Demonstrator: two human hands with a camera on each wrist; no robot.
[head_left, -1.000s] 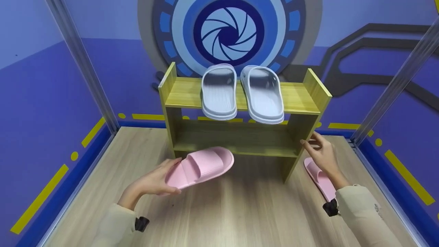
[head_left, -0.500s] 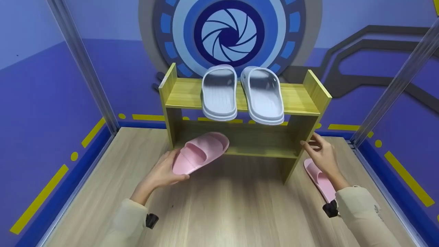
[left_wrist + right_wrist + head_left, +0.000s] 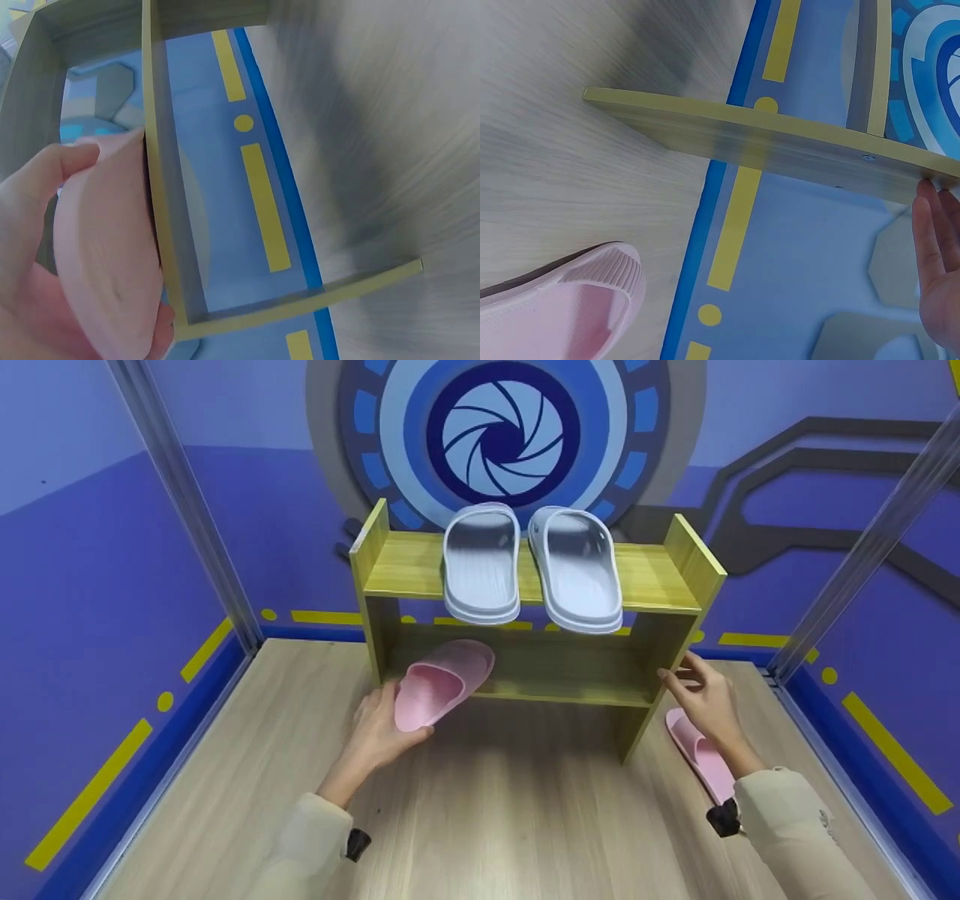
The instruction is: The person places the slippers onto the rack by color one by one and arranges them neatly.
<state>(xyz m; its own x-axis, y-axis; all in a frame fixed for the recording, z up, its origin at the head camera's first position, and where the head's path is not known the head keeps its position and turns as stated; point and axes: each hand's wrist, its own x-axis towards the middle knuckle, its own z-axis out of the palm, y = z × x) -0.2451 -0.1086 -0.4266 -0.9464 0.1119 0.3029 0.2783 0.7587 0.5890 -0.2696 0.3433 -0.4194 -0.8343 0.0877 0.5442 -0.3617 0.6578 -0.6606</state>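
In my left hand (image 3: 379, 735) is a pink slide slipper (image 3: 442, 682), gripped at its heel with the thumb on the near side and the fingers on the far side. The slipper's toe points into the lower level of a wooden shoe rack (image 3: 562, 691). In the left wrist view, its sole (image 3: 112, 255) lies close along the lower shelf's edge. My right hand (image 3: 709, 701) touches the rack's right side panel (image 3: 780, 142) with its fingertips, at the panel's front edge and outer face. Below that hand a second pink slipper (image 3: 701, 754) lies on the wooden surface.
Two pale grey clogs (image 3: 481, 566) stand side by side on the top shelf, heels jutting past its front edge. Blue printed walls (image 3: 247, 532) enclose the wooden table (image 3: 480, 825) at the back and sides. Metal posts (image 3: 180, 502) rise at the corners.
My left hand has carried the pink slipper up, right and toward the rack, turning its toe inward over the lower shelf. The right hand has stayed at the side panel.
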